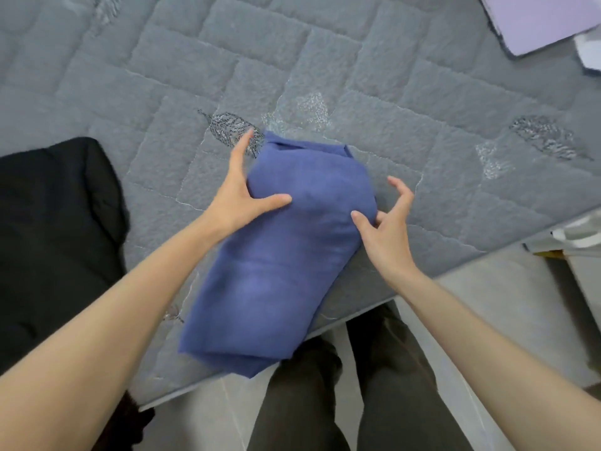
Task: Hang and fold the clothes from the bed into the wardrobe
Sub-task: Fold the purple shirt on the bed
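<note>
blue garment seemed soft, floppy; left hand spread against it; right hand half-curled, pinch unclear; needed support underneath.

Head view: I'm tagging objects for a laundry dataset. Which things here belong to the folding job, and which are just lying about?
Job in hand: folded blue garment, with the left hand pressing its side and the right hand at its other edge; black garment on the left; bed under both.

Lying about: lilac item at top right; white item beside it.
</note>
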